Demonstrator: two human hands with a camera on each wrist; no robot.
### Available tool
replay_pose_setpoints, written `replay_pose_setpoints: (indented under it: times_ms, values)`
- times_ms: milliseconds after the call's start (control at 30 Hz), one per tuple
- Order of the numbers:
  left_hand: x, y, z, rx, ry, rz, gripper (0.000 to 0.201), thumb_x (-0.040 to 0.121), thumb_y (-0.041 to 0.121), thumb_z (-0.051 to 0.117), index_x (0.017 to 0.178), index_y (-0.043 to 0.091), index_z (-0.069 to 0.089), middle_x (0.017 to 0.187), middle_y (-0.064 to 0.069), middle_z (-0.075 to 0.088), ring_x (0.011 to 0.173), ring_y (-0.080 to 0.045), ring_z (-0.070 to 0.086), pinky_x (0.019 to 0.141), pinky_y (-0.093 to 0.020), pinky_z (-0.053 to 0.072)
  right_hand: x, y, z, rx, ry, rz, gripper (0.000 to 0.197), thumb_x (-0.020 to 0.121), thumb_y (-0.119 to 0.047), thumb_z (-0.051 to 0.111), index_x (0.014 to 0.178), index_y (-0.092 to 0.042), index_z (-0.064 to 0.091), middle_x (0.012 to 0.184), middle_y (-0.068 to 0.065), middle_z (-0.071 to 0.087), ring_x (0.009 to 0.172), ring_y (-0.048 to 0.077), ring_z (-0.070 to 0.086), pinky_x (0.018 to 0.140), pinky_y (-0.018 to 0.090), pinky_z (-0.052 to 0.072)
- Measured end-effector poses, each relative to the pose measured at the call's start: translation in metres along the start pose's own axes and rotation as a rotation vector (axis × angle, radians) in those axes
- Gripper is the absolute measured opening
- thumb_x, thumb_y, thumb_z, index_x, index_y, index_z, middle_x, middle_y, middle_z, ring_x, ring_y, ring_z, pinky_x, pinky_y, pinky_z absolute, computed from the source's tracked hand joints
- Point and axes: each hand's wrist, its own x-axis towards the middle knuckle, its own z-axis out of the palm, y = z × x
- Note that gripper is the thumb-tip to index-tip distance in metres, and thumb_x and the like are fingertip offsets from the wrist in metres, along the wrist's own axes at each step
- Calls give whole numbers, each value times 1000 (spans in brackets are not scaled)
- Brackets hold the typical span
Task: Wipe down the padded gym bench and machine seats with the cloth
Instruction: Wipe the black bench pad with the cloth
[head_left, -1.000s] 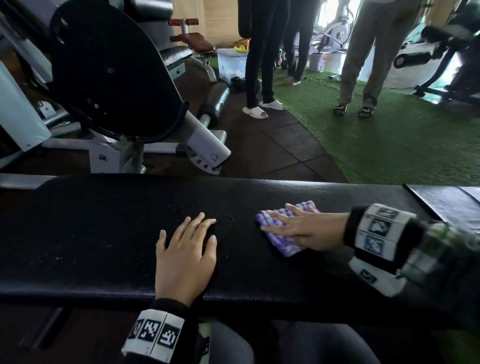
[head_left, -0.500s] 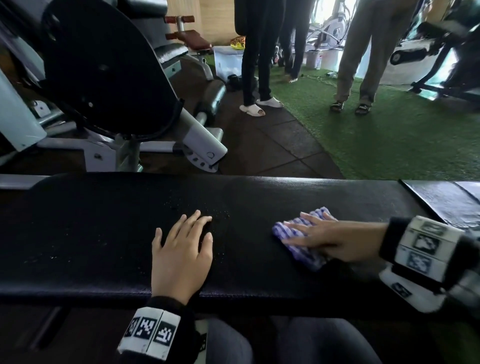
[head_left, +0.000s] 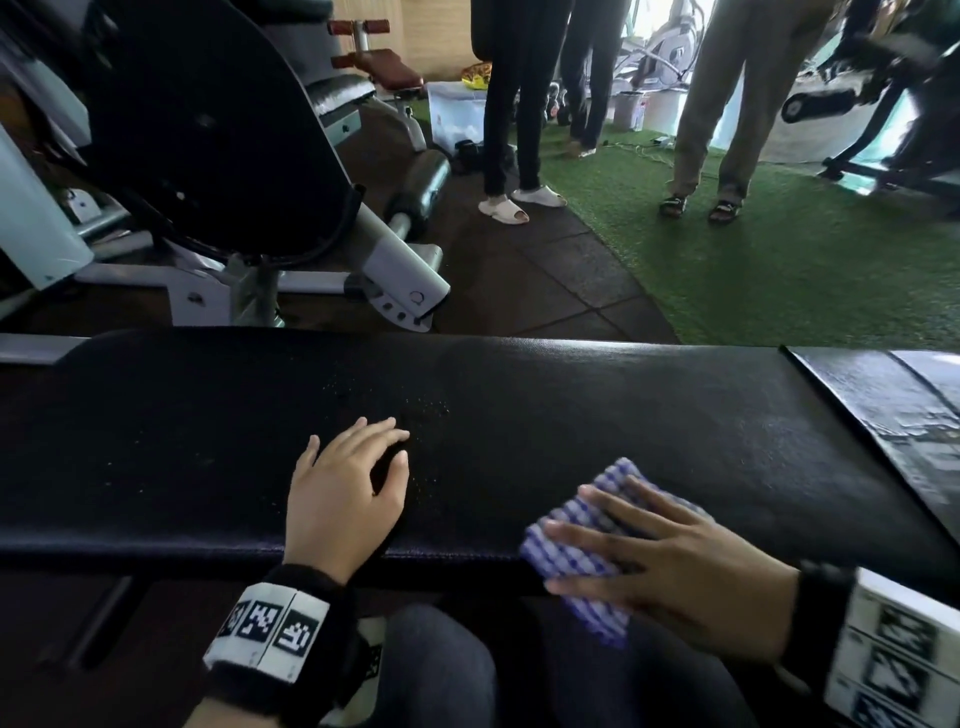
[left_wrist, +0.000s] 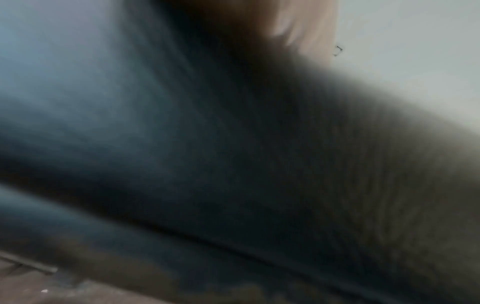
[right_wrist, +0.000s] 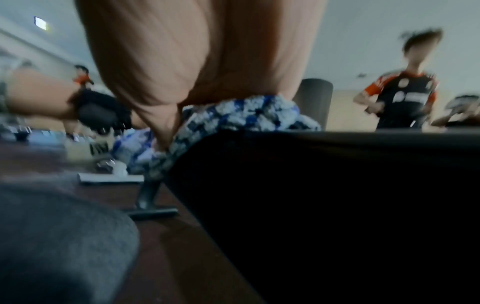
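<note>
A long black padded bench (head_left: 519, 395) runs across the head view in front of me. My left hand (head_left: 358, 467) rests flat on its middle, fingers relaxed, beside a patch of pale specks (head_left: 426, 410). My right hand (head_left: 649, 540) presses a blue-and-white checked cloth (head_left: 582, 540) with spread straight fingers at the bench's near edge, where the cloth hangs partly over the side. In the right wrist view the cloth (right_wrist: 246, 117) bunches under my palm on the bench edge (right_wrist: 311, 164). The left wrist view is dark and blurred.
A second black pad (head_left: 893, 410) adjoins the bench at the right. Behind the bench stands a grey machine with a large black pad (head_left: 208, 130) and a roller (head_left: 421, 187). Several people (head_left: 514, 104) stand on the rubber floor and green turf (head_left: 779, 260) beyond. My knees (head_left: 441, 675) are under the bench's near edge.
My right hand has dragged the cloth rightward and toward me, from the bench's middle to its near edge. The left hand has stayed in place, fingers curling slightly.
</note>
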Motion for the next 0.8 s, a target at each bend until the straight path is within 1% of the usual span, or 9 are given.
replay_pose_setpoints:
  times_ms: [33, 100, 200, 300, 367, 467, 600, 700, 800]
  values:
    - [-3, -4, -3, 27, -15, 35, 44, 90, 49, 34, 121, 36, 61, 134, 20, 54, 133, 1, 37, 116, -36, 18, -9, 1, 4, -8, 27, 29, 45, 97, -39, 32, 140, -49, 28, 152, -12, 27, 136, 28, 34, 104, 50, 32]
    - [-8, -15, -11, 91, -58, 88, 48, 90, 53, 28, 125, 41, 58, 135, 23, 51, 133, 1, 38, 114, -34, 22, -22, -1, 12, -39, 43, 109, 50, 93, -38, 39, 140, -49, 29, 151, -10, 30, 135, 28, 37, 102, 49, 32]
    - [-15, -26, -20, 145, -110, 99, 47, 92, 55, 22, 132, 49, 47, 141, 31, 38, 138, 2, 29, 116, -37, 17, -21, -16, 20, -44, 102, 207, 57, 89, -29, 42, 140, -50, 30, 150, -9, 32, 133, 29, 39, 101, 51, 36]
    - [-19, -26, -21, 158, -133, 82, 52, 91, 56, 15, 137, 51, 40, 145, 32, 30, 141, 3, 20, 118, -39, 9, 7, -39, 16, -91, 216, 233, 53, 91, -22, 33, 136, -49, 38, 146, -9, 38, 128, 28, 46, 100, 52, 37]
    - [-19, -25, -20, 170, -128, 69, 54, 90, 57, 13, 137, 50, 39, 147, 31, 30, 141, 3, 20, 118, -39, 9, 38, -57, 9, -79, 275, 220, 53, 88, -23, 41, 134, -49, 41, 146, -11, 39, 127, 28, 48, 101, 53, 38]
    - [-19, -26, -19, 189, -131, 66, 55, 89, 57, 11, 138, 51, 38, 148, 31, 30, 142, 2, 21, 118, -39, 10, 73, -77, 3, -83, 257, 150, 56, 83, -29, 47, 135, -49, 39, 149, -12, 34, 133, 29, 41, 102, 56, 37]
    - [-20, -27, -18, 187, -120, 74, 53, 91, 56, 13, 138, 51, 37, 147, 31, 30, 141, 2, 21, 118, -39, 11, 42, -58, 15, -125, 375, 164, 49, 92, -21, 34, 130, -50, 46, 146, -13, 39, 131, 24, 43, 107, 50, 33]
    - [-20, -28, -17, 190, -112, 76, 53, 91, 55, 13, 138, 50, 38, 147, 31, 31, 141, 2, 22, 119, -40, 11, 8, -47, 26, -159, 358, 205, 60, 83, -17, 38, 133, -48, 43, 147, -11, 38, 132, 26, 41, 103, 50, 34]
    - [-20, -28, -16, 196, -97, 76, 52, 92, 54, 15, 137, 49, 40, 146, 29, 34, 141, 0, 25, 118, -41, 14, 24, -54, 21, -104, 352, 219, 62, 77, -18, 43, 132, -49, 45, 148, -11, 36, 133, 28, 40, 99, 54, 38]
